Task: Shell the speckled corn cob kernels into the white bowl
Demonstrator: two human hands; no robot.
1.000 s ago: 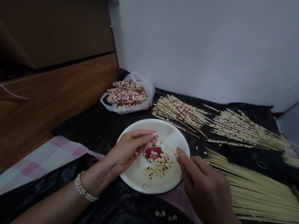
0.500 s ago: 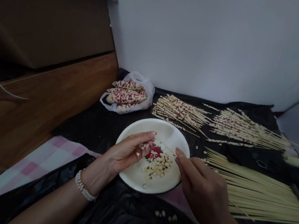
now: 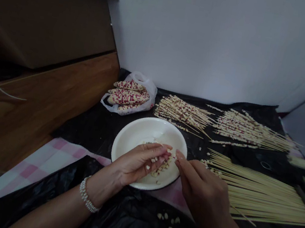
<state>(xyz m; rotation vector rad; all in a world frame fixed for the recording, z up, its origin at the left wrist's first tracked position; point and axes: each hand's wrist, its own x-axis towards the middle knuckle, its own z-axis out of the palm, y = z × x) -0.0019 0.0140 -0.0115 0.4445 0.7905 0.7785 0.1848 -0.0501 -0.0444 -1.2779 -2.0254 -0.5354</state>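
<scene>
My left hand [image 3: 144, 161] is over the enamel bowl [image 3: 125, 134], its fingers curled round several pale corn kernels [image 3: 148, 167]. Close to its fingertips, my right hand [image 3: 202, 183] pinches the tip of a skewer at the bowl's right rim. Kernels threaded on this skewer [image 3: 212, 169] show beyond the knuckles; the hand hides most of it. Loose kernels [image 3: 165, 165], pale and dark red, lie in the bowl, partly behind my left hand.
Speckled corn cobs [image 3: 129, 96] lie in a plastic bag [image 3: 152, 90] at the back. Two piles of kernel-strung skewers [image 3: 182, 111] are behind the bowl and to its right. Bare skewers [image 3: 271, 194] spread at right. Stray kernels [image 3: 171, 221] dot the black sheet [image 3: 121, 222].
The bowl has shifted slightly left and up. My left hand has moved right and down, towards my right fingertips, and now covers much of the bowl's middle.
</scene>
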